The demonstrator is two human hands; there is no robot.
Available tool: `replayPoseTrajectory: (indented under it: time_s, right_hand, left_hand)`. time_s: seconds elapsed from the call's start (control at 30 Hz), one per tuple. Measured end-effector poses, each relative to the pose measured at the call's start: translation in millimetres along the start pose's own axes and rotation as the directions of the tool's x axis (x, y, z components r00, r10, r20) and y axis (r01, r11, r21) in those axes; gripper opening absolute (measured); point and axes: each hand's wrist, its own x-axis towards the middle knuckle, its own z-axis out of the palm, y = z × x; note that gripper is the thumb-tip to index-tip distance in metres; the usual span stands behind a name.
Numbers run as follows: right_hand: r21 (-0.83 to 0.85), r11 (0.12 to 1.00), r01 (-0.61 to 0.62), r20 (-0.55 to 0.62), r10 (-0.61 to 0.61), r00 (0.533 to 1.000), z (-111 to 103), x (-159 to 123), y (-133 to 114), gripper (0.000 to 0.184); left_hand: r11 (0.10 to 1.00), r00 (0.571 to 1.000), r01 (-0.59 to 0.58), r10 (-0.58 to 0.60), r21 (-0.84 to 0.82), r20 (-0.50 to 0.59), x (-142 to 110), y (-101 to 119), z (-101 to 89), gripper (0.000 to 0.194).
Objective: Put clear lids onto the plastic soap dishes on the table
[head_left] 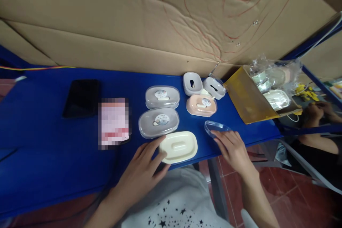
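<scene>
A cream oval soap dish point(188, 148) with a raised bar in its middle lies near the front edge of the blue table. My left hand point(145, 164) grips its left end, fingers on the rim and thumb at the near side. To the right, my right hand point(233, 149) pinches a clear plastic lid point(217, 127), tilted just over the table. Two grey lidded dishes, one nearer point(149, 123) and one behind point(173, 94), sit beyond the cream one. A peach lidded dish point(193, 105) is at their right.
Two grey open parts point(196, 76) stand by the cardboard wall point(120, 14). At right, a cardboard box point(243, 99) holds bagged dishes. A black phone-like slab point(81, 98) and a blurred-out pink item point(113, 121) lie left. Another person's arm point(320, 142) shows far right.
</scene>
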Motion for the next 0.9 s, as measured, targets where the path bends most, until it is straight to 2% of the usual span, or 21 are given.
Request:
replayPoseTrajectory:
  time_s: [0.07,0.13,0.23,0.3,0.37,0.47,0.53,0.6,0.63,0.73,0.8,0.83,0.87,0.9]
  right_hand:
    - [-0.019,0.999,-0.025,-0.028,0.025,0.999,17.4,-16.6,13.9,0.028]
    - [-0.009,0.999,-0.049,-0.038,0.049,0.998,24.9,-19.1,26.7,0.026]
    - [0.054,0.996,-0.065,-0.053,0.068,0.996,18.6,7.3,36.8,0.028]
    - [0.083,0.994,-0.066,-0.085,0.073,0.994,10.9,46.2,37.3,0.031]
    - [0.069,0.994,-0.081,-0.085,0.087,0.993,8.2,98.8,35.2,0.034]
    - [-0.026,0.986,-0.168,0.102,0.169,0.98,19.6,184.3,31.1,0.039]
    - [-0.128,0.957,-0.262,0.276,0.288,0.917,34.2,230.7,28.3,0.051]
    - [-0.168,0.941,-0.294,0.36,0.336,0.87,47.0,260.3,25.6,0.062]
    - [-0.167,0.941,-0.294,0.378,0.337,0.862,50.4,268.1,24.7,0.062]
    - [-0.129,0.953,-0.273,0.384,0.301,0.873,40.8,264.6,25.1,0.047]
    - [-0.058,0.976,-0.211,0.334,0.218,0.917,19.0,241.8,27.0,0.043]
    - [-0.005,0.988,-0.155,0.294,0.149,0.944,5.9,224.8,27.4,0.046]
    - [0.09,0.995,-0.049,0.217,0.028,0.976,-6.9,204.7,26.7,0.052]
    - [0.193,0.978,0.081,0.153,-0.111,0.982,-18.2,182.1,24.5,0.06]
  left_hand:
    - [1.0,1.0,0.004,-0.004,-0.007,0.0,0.8,0.2,0.4,0.013]
    - [1.0,1.0,0.0,0.0,-0.013,0.004,1.1,-0.1,1.2,0.012]
    - [1.0,1.0,-0.003,0.003,-0.021,0.012,0.3,-1.4,3.0,0.012]
    - [1.0,1.0,-0.007,0.007,-0.019,0.014,-0.9,-2.6,4.5,0.014]
    - [1.0,1.0,-0.013,0.013,-0.018,0.009,-1.9,-3.7,5.9,0.016]
    - [1.0,1.0,-0.009,0.009,-0.028,0.004,-2.8,-4.5,6.8,0.017]
    - [0.999,1.0,0.008,-0.007,-0.044,0.017,-3.0,-4.3,6.1,0.016]
    - [0.998,0.999,0.021,-0.019,-0.061,0.034,-3.1,-3.7,4.5,0.015]
    - [0.997,0.999,0.024,-0.021,-0.069,0.039,-3.2,-3.4,3.6,0.014]
    - [0.994,0.998,0.037,-0.032,-0.101,0.044,-4.4,-3.4,2.3,0.014]
    - [0.986,0.996,0.077,-0.07,-0.147,0.055,-6.5,-4.8,3.7,0.016]
    - [0.978,0.994,0.103,-0.093,-0.179,0.063,-7.9,-5.7,5.0,0.019]
    - [0.968,0.991,0.131,-0.118,-0.214,0.069,-9.5,-6.7,6.7,0.024]
    - [0.956,0.987,0.155,-0.141,-0.249,0.073,-11.2,-7.7,8.5,0.032]
